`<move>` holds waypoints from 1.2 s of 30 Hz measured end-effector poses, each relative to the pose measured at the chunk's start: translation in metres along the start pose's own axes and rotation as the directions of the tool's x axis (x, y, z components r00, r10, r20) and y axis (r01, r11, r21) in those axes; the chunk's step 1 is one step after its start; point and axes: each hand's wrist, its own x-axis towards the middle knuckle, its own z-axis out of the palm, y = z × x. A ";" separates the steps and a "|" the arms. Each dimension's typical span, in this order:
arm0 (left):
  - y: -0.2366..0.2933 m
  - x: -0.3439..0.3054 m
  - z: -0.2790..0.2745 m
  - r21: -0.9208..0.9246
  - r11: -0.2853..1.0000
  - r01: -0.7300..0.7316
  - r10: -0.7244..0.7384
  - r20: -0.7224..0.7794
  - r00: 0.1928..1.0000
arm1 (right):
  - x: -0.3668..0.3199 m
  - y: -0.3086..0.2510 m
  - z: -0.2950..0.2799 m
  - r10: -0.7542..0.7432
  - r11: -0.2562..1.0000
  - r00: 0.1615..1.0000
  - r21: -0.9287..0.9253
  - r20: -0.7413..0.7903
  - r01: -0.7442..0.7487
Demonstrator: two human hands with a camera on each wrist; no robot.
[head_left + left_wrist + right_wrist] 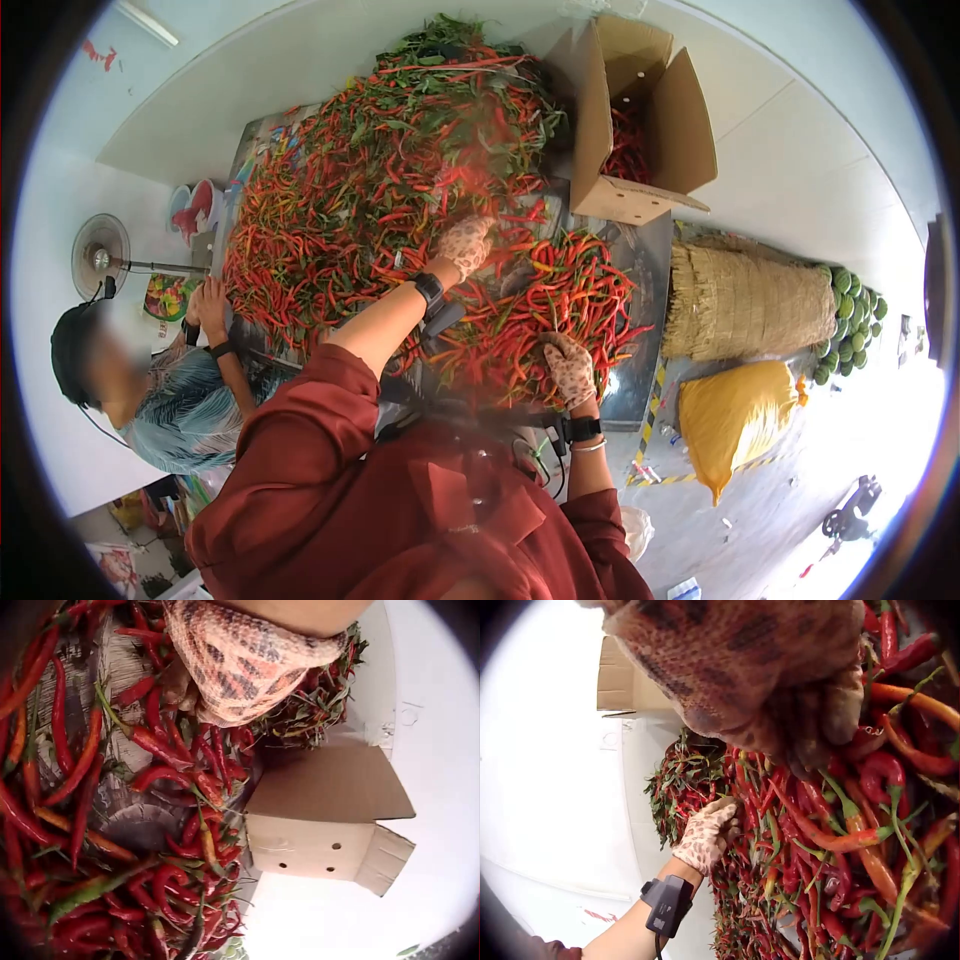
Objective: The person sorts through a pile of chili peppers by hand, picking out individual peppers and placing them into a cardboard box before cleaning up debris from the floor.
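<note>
Both hands wear pale gloves with brown spots, and bare fingertips show. My left hand (465, 248) is over the chili peppers near the middle of the table, its fingers bent downward. In the left wrist view a red chili pepper (136, 691) lies right beside its fingertips (180, 682). My right hand (571, 370) is at the near edge of a smaller heap of mostly red chili peppers (540, 310). Its curled fingertips (841, 716) reach down among peppers and stems in the right wrist view. What either hand holds I cannot tell; the undersides are hidden.
A large heap of red and green chilies with leaves (340, 190) covers the table's left and back. An open cardboard box (625, 200) with red chilies stands at the back right. Another person (170, 380) is at the left. A yellow sack (735, 415) lies on the floor.
</note>
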 end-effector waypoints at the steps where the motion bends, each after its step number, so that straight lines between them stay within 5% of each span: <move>1: 0.000 0.002 0.005 0.121 0.991 -0.056 0.067 -0.089 0.994 | 0.000 0.000 0.001 -0.002 1.000 1.000 0.009 -0.010 0.003; 5: -0.025 0.026 0.023 0.274 0.961 -0.033 0.024 0.033 0.999 | 0.000 -0.001 0.003 0.066 0.995 0.998 0.077 0.001 -0.066; 9: -0.045 0.023 0.038 0.258 0.953 -0.157 0.241 -0.341 0.909 | 0.000 -0.002 0.001 0.047 0.995 0.999 0.085 -0.003 -0.047; 13: -0.023 -0.016 -0.009 -0.086 0.992 -0.087 0.071 -0.175 0.982 | 0.003 0.000 -0.001 0.059 0.993 0.998 0.099 0.028 -0.062; 17: -0.061 -0.018 0.008 0.129 0.964 -0.232 0.258 -0.242 0.935 | 0.005 0.002 -0.001 -0.012 0.997 1.000 0.073 0.010 0.011; 20: -0.060 -0.032 0.005 -0.538 0.829 -0.155 0.078 -0.163 0.983 | 0.005 0.001 -0.002 -0.037 0.997 0.999 0.066 0.016 0.036; 24: -0.028 -0.060 -0.010 -0.390 0.920 -0.031 -0.026 -0.138 0.990 | 0.005 0.003 -0.002 -0.026 0.997 0.999 0.076 0.032 0.024; 26: -0.025 -0.064 0.004 -0.523 0.849 -0.080 -0.012 -0.170 0.985 | 0.005 0.005 0.000 0.045 0.991 0.998 0.127 0.051 -0.051; 28: -0.018 -0.070 0.017 -0.472 0.880 -0.051 0.010 -0.087 0.996 | 0.005 0.007 0.001 0.004 0.996 1.000 0.093 0.029 -0.007; 29: -0.027 -0.065 0.031 -0.306 0.946 -0.109 0.090 -0.074 0.993 | 0.005 0.007 0.001 -0.036 0.998 0.999 0.058 0.009 0.036; 32: -0.022 -0.064 0.057 -0.295 0.950 -0.102 0.091 -0.050 0.995 | 0.003 0.003 0.000 -0.030 0.994 1.000 0.107 0.002 0.029; 33: -0.018 -0.070 0.061 0.051 0.979 -0.199 0.204 -0.115 0.972 | 0.002 0.001 -0.001 -0.029 0.994 1.000 0.107 0.000 0.029; 36: 0.004 -0.077 0.051 0.173 0.965 -0.197 0.198 0.014 0.980 | 0.001 -0.006 -0.004 -0.059 0.996 0.998 0.073 -0.004 0.059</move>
